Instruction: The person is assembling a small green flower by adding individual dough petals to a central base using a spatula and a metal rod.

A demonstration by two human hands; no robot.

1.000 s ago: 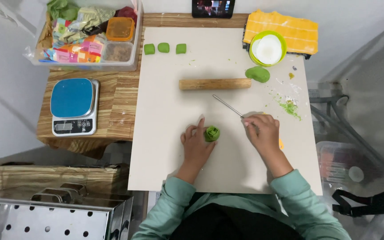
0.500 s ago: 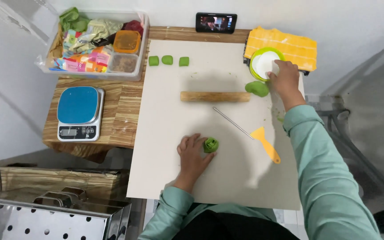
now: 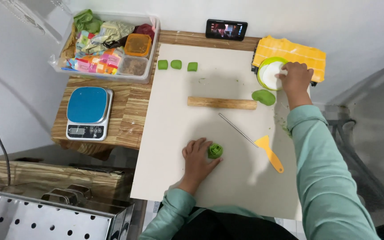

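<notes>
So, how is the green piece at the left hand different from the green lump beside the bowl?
The folded green piece is pleated and stands tall; the green lump is smooth and flat. The folded green piece touches the left hand; the green lump lies free, below the right hand at the bowl. Both look like the same green dough.

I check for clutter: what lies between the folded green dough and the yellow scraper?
In the head view, only bare mat between folded green dough and yellow scraper.
</notes>
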